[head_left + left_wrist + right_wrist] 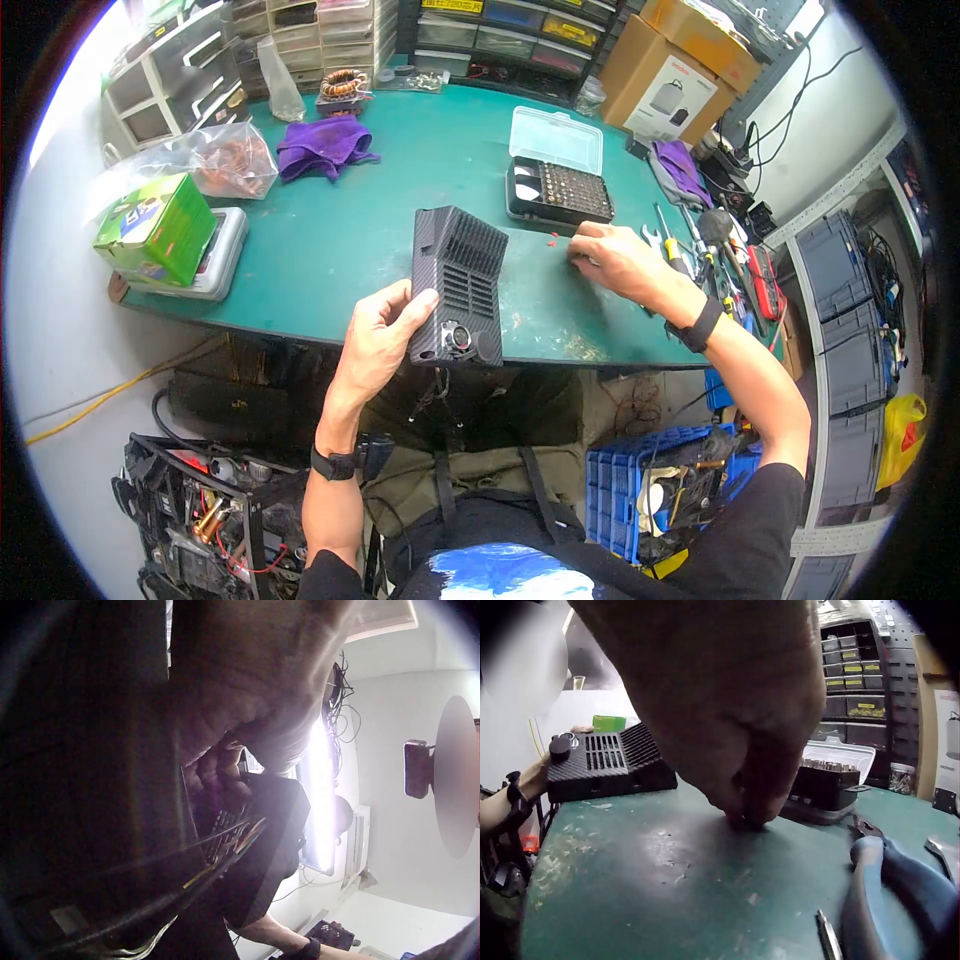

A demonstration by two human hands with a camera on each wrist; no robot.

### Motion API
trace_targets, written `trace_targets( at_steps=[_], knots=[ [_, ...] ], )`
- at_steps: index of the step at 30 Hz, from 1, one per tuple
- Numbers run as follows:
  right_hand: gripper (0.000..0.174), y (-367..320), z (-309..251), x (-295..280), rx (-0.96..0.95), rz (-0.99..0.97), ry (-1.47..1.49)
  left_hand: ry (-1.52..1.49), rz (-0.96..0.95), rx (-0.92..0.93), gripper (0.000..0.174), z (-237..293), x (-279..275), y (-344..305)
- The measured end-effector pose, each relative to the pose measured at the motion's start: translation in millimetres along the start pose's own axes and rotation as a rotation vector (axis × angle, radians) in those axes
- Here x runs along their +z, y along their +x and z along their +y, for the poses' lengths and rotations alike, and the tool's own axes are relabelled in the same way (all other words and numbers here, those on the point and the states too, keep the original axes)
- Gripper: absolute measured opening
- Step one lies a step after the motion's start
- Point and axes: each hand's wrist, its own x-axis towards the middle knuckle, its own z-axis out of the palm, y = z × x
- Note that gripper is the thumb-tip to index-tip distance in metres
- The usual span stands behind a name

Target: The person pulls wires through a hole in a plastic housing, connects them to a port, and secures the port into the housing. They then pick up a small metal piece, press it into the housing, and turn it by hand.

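Observation:
My left hand [378, 335] grips the left edge of a black carbon-patterned housing [427, 270] with vent slots, thumb on its front face. A round metal connector [456, 337] and a dark knob sit at the housing's lower end. Thin coloured wires [244, 841] trail from it in the left wrist view. My right hand [622, 262] reaches down to the green tabletop, fingers bent and fingertips together at the surface; I cannot tell whether they pinch something small. Tiny red pieces [552, 240] lie just left of it. Behind it stands an open bit case [560, 205] with a clear lid.
Blue-handled pliers [868, 892], screwdrivers and a red meter [766, 283] crowd the right side. A purple cloth [325, 150], green box [155, 230] and copper coil [344, 84] are at the left and back. Cardboard boxes [660, 75] stand back right; a blue crate [615, 500] is below.

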Motion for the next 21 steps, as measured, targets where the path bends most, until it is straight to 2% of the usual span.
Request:
trace_targets(
  at_steps=[5, 7, 14, 21],
  knots=[
    [0.014, 8, -1, -1, 0.059, 0.031, 0.010, -0.002, 0.007, 0.008, 0.033, 2, 3, 1],
    [0.013, 14, -1, 3, 0.041, 0.098, 0.110, -0.011, 0.008, 0.014, 0.034, 3, 4, 1],
    [0.012, 25, -3, 15, 0.011, 0.093, 0.070, -0.004, 0.014, 0.005, 0.034, -2, 1, 1],
    [0.010, 24, 0, 21, 0.079, 0.119, 0.051, 0.013, 0.008, 0.015, 0.036, -7, 0, 3]
  ],
)
